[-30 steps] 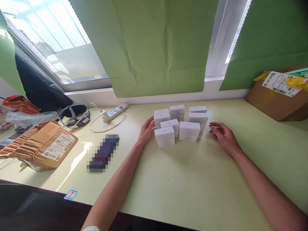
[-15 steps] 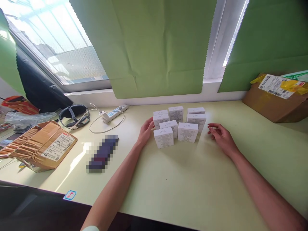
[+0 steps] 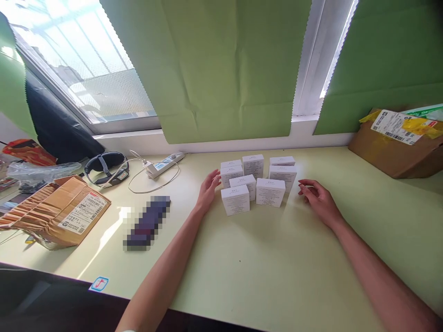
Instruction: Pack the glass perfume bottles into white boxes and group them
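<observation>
Several small white boxes with fine print stand upright in a loose cluster on the table. A front-left white box point(image 3: 236, 201) and a front-right white box point(image 3: 270, 192) are closest to me; others, such as the back white box point(image 3: 253, 165), stand behind. My left hand point(image 3: 208, 189) rests on the table at the cluster's left side, fingers stretched out, its tips close to a left white box point(image 3: 231, 175); whether they touch it I cannot tell. To the right of the cluster, apart from the boxes, my right hand point(image 3: 319, 199) lies with loosely curled fingers and nothing in it.
On the left are an opened cardboard box point(image 3: 83, 214), a head strap device point(image 3: 107, 169), a power strip point(image 3: 164, 165) with a white cable, and a pixelated dark object point(image 3: 148, 223). A taped carton point(image 3: 391, 152) stands at the right by the green curtain point(image 3: 228, 69).
Both hands and the white boxes keep their places. Only the camera view has shifted slightly.
</observation>
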`<state>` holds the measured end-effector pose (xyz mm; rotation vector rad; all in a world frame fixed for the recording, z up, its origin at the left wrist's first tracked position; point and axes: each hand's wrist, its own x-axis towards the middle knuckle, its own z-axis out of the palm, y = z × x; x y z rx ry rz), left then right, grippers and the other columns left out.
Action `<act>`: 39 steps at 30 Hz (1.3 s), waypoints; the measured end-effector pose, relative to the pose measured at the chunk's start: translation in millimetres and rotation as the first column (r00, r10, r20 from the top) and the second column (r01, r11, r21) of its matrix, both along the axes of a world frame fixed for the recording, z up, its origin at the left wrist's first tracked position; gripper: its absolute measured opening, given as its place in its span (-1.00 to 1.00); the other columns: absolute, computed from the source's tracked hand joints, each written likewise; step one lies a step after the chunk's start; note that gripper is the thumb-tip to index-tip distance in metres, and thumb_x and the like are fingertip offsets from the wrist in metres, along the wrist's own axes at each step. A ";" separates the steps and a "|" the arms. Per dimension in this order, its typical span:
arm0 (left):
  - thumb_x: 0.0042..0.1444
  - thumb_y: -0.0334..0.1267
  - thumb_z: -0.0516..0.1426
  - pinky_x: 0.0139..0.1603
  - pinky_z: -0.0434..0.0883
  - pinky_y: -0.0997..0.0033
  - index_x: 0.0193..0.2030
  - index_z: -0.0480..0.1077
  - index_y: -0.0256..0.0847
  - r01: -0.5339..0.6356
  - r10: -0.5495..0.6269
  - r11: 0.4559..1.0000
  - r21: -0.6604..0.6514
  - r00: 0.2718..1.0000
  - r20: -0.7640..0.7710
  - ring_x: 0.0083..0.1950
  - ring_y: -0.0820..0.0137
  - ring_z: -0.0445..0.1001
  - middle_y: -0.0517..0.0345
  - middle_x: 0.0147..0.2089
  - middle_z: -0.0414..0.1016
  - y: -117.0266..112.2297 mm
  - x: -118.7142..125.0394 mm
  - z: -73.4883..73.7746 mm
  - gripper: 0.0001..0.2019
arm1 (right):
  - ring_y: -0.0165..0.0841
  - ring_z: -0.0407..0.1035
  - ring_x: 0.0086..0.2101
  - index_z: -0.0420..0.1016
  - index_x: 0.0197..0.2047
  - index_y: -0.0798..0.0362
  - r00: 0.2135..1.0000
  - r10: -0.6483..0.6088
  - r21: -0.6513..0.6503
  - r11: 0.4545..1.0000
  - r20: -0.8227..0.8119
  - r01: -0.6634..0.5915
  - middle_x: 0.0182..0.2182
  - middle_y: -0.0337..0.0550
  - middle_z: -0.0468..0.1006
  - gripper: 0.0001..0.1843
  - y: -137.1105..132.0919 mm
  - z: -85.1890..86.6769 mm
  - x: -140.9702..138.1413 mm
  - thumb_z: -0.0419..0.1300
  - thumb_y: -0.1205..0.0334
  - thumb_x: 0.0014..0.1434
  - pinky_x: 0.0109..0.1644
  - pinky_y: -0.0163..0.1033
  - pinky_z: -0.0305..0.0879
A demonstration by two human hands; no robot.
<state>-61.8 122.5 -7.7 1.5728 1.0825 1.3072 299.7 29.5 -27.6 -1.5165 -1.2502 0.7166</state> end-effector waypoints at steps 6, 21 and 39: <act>0.27 -0.05 0.08 0.08 0.37 0.23 0.08 0.32 -0.09 -0.206 0.243 0.930 0.305 0.966 -0.087 0.03 0.30 0.40 0.02 0.03 0.39 -22.4 1.0 27.3 -0.69 | -0.32 0.39 -0.34 0.45 -0.11 -0.08 0.997 0.057 0.016 0.998 0.058 -0.058 -0.30 -0.19 0.49 -0.62 -7.0 12.7 -5.1 0.14 -0.18 0.21 -0.27 -0.21 0.35; 0.15 -0.17 0.22 -0.07 0.44 0.30 0.08 0.29 -0.09 0.216 0.136 0.803 0.556 0.841 -0.523 -0.03 0.32 0.37 -0.02 0.03 0.23 -52.7 24.2 29.3 -0.63 | -0.32 0.24 -0.48 0.47 0.02 -0.08 0.940 0.281 -0.062 0.960 0.192 -0.274 -0.33 -0.18 0.50 -0.53 -15.7 13.0 -42.9 0.17 -0.19 0.18 -0.34 -0.15 0.28; 0.03 0.03 0.22 0.03 0.26 0.14 -0.40 0.49 -0.08 0.569 -0.069 0.806 0.162 0.362 -0.929 -0.10 0.07 0.36 0.03 -0.45 0.50 -2.5 76.3 112.4 -0.76 | -0.23 0.42 -0.28 0.47 0.06 -0.10 0.910 0.414 -0.048 0.908 -0.034 -0.415 -0.13 -0.12 0.62 -0.52 -9.1 5.3 9.9 0.24 -0.14 0.15 -0.16 -0.08 0.42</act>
